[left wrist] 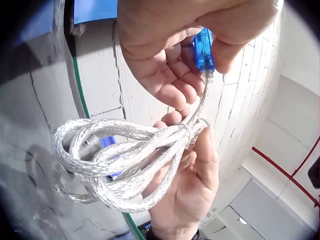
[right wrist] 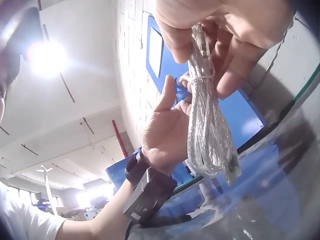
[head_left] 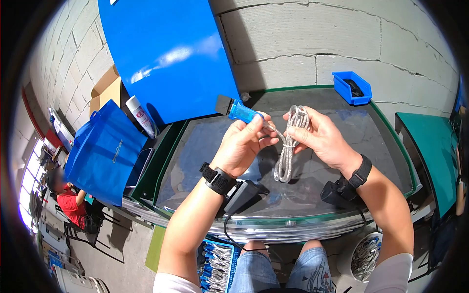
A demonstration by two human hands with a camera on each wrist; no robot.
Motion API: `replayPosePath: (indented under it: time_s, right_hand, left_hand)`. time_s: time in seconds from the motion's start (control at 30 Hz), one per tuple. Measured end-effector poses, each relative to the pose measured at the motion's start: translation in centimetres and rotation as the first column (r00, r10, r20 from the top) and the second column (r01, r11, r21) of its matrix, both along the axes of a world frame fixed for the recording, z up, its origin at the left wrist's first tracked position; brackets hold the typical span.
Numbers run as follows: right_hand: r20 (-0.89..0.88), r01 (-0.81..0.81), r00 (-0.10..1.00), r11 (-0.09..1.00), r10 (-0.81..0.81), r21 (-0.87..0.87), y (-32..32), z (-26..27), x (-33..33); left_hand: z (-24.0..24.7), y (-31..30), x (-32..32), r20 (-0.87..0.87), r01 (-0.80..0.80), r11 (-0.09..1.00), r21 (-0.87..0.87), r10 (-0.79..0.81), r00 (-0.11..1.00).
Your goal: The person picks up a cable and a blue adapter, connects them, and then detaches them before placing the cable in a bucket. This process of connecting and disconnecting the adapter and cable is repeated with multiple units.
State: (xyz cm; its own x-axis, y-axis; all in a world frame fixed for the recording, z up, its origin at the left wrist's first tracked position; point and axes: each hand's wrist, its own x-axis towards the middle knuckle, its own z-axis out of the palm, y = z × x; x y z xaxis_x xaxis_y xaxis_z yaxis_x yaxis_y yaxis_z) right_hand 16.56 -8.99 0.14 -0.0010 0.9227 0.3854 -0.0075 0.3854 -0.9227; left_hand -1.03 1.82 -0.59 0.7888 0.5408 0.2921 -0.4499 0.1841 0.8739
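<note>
A clear braided cable (head_left: 285, 163) hangs folded in a bundle above the dark table (head_left: 215, 195), a tie round its middle. The right hand (head_left: 325, 139) pinches the bundle's upper part between thumb and fingers. At the cable's end is a translucent blue connector (head_left: 243, 112), held between thumb and fingers by the left hand (head_left: 239, 146). The left wrist view shows the blue connector (left wrist: 204, 50) in the left hand and the loops (left wrist: 120, 165) spread below. In the right wrist view the bundle (right wrist: 210, 130) hangs from the right hand (right wrist: 225, 30).
A blue bin (head_left: 352, 90) with dark items stands at the table's back right. On the left are a spray can (head_left: 140, 115) and a blue bag (head_left: 105, 151). Below the table are a crate of cables (head_left: 215, 263) and a bucket (head_left: 365, 259). A seated person (head_left: 72, 202) is at far left.
</note>
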Motion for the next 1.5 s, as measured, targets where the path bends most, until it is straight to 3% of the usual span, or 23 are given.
replayPosePath:
  time_s: [0.1,0.13,0.27,0.3,0.37,0.4,0.53,0.7,0.8,1.0,1.07,1.17,1.5]
  right_hand:
    - [-0.012,0.034,0.999,0.999,-0.034,-0.001,0.1,-0.1,0.0]
    - [-0.044,0.028,0.999,0.999,-0.027,0.022,0.3,-0.3,-0.1]
    - [-0.066,0.007,0.998,0.994,0.001,0.109,0.3,-0.3,-0.9]
    - [0.076,0.061,0.994,0.963,-0.084,0.263,1.1,-1.1,-0.6]
    - [0.144,0.062,0.985,0.966,-0.1,0.249,0.5,-0.5,-0.6]
    - [0.211,0.067,0.97,0.97,-0.118,0.235,0.3,-0.3,-0.7]
    - [0.111,0.09,0.986,0.96,-0.123,0.266,0.1,-0.3,-0.6]
    - [0.151,0.109,0.975,0.944,-0.163,0.312,0.5,-0.4,-0.1]
    - [0.136,0.169,0.96,0.896,-0.243,0.41,0.6,-0.3,-0.2]
    - [0.106,0.121,0.981,0.944,-0.16,0.308,0.4,-0.2,0.5]
    - [0.18,0.131,0.959,0.908,-0.217,0.398,0.3,0.0,0.3]
    - [0.225,0.093,0.948,0.872,-0.225,0.48,0.2,0.1,0.1]
    - [0.146,0.018,0.987,0.94,-0.071,0.34,0.2,-0.2,0.1]
  left_hand:
    - [0.3,-1.0,0.2,-0.046,-0.003,0.994,0.113,0.008,0.999]
    - [0.1,-0.5,0.1,-0.159,0.066,0.992,0.106,-0.049,0.986]
    - [0.4,-1.3,0.4,-0.242,0.147,0.985,0.092,-0.121,0.963]
    - [0.3,-1.2,0.4,-0.251,0.15,0.982,0.119,-0.116,0.961]
    - [0.3,-1.2,0.3,-0.261,0.151,0.977,0.148,-0.108,0.959]
    - [0.5,-1.4,0.2,-0.234,0.152,0.982,0.112,-0.123,0.964]
    - [0.5,-1.0,0.3,-0.194,0.17,0.983,0.064,-0.155,0.969]
    - [0.6,-1.2,0.1,-0.08,0.203,0.979,0.001,-0.203,0.976]
    - [0.5,-1.0,0.1,-0.11,0.152,0.988,-0.005,-0.152,0.982]
    - [0.1,-0.9,0.4,-0.13,0.077,0.997,0.029,-0.073,0.989]
    - [0.3,-1.1,0.5,-0.039,-0.054,0.997,0.063,0.057,0.998]
    - [0.3,-0.8,0.4,0.006,-0.061,0.996,0.064,0.061,0.998]
    - [0.2,-0.4,-0.1,0.077,0.036,0.999,-0.021,-0.034,0.996]
